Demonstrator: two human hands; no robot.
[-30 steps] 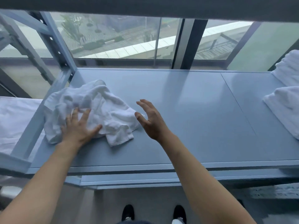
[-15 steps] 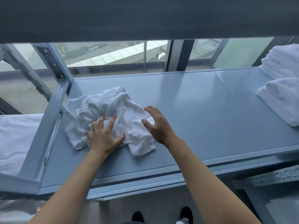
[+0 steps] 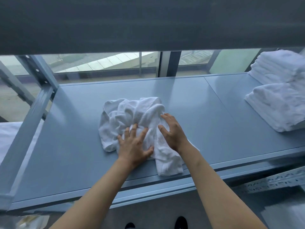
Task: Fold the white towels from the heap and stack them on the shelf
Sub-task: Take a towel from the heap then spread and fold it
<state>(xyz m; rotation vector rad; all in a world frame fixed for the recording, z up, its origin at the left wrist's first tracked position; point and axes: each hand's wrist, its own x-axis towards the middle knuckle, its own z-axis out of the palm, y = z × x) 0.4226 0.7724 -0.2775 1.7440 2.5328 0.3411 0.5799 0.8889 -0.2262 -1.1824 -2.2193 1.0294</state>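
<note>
White terry cloth was found bunched in a single crumpled towel [image 3: 132, 116] near the middle of the blue-grey shelf [image 3: 206, 116], with one loose end trailing toward the front edge. Whether the bundle was made up of one towel or more could not be told from its folds.

Two bare hands were laid on it. The left hand [image 3: 134, 146] was pressed flat on the near part of the bundle, its fingers straight and spread, with nothing gripped. The right hand [image 3: 172, 134] was set just beside it on the right side of the cloth, fingers fanned and only slightly bent, the palm resting on the fabric and nothing closed in it.

Two stacks of folded white towels were placed at the right end of the same shelf, well apart from the bundle: a rear stack [image 3: 279, 68] by the window [image 3: 99, 61] and a front stack [image 3: 277, 106] just before it, both partly cut off by the frame edge.

One dark upper shelf [image 3: 148, 22] was spread across the top of the view. One slanted metal post [image 3: 41, 71] was seen at the left, with a white sheet [image 3: 6, 138] beyond it. One perforated rail [image 3: 272, 180] was visible below the shelf at the right, and two black shoes [image 3: 181, 222] were seen at the bottom.
</note>
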